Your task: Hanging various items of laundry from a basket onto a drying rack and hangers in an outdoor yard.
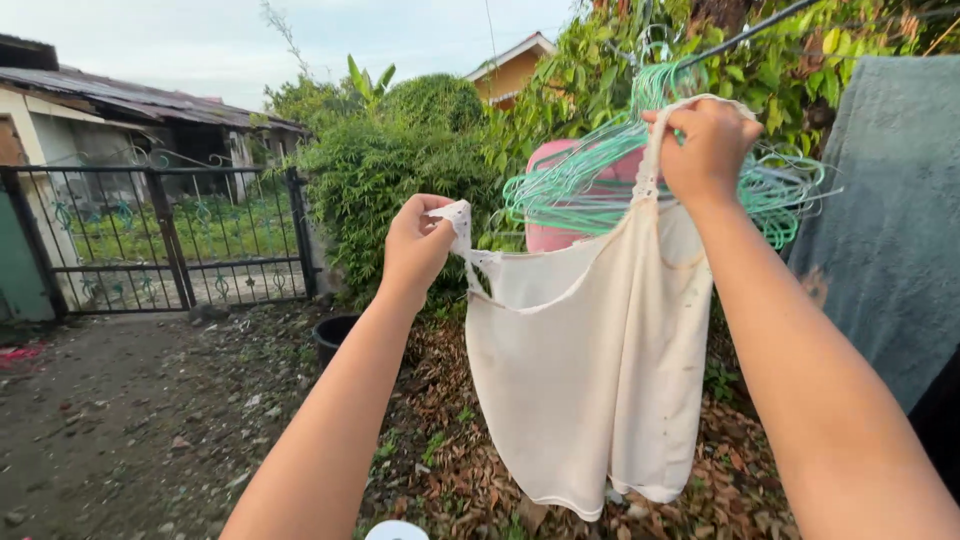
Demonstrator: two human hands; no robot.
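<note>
A cream sleeveless top [590,370] is held up in the air by its two lace-edged straps. One strap is pinched in the closed left hand [415,245], and the other is gripped by the closed right hand [708,145], which is raised against a bunch of green wire hangers [600,175] hung from a dark line [745,35]. The top hangs down between both arms, above leaf-strewn ground [450,470]. A grey towel [890,220] is draped just beside it, and an iron gate [160,240] is seen well apart.
</note>
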